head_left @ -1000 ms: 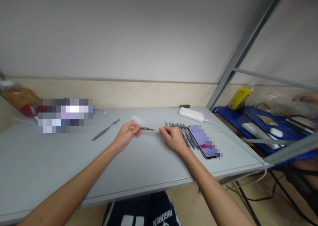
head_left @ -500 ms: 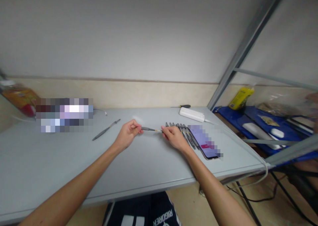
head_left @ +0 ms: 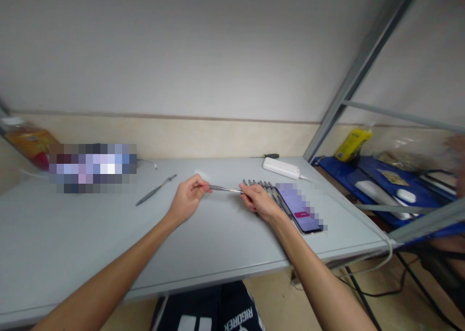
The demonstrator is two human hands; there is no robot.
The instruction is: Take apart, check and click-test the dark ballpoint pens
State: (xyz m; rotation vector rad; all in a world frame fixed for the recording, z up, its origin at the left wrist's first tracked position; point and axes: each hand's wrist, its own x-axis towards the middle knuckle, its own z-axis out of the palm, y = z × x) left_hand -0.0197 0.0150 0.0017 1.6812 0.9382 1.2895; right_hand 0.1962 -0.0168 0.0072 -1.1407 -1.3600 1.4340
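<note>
My left hand (head_left: 189, 197) is closed in a pinch on the grey barrel end of a pen (head_left: 217, 187), held just above the grey table (head_left: 109, 239). My right hand (head_left: 258, 200) is closed on the thin refill end that sticks out of that barrel. Under and behind my right hand lies a row of several dark pens (head_left: 271, 194) side by side. A phone (head_left: 300, 209) with a lit screen lies flat just right of that row. A single grey pen (head_left: 155, 190) lies alone to the left of my left hand.
A white power adapter (head_left: 280, 167) with a cable and a small screwdriver (head_left: 269, 155) lie at the back of the table. A blurred object sits at the left rear near a red-orange packet (head_left: 29, 144). A metal shelf frame (head_left: 348, 86) and blue shelf (head_left: 378, 181) stand to the right.
Both hands have drifted a little to the right, and the gap between them has widened, with more thin refill showing between barrel and right fingers.
</note>
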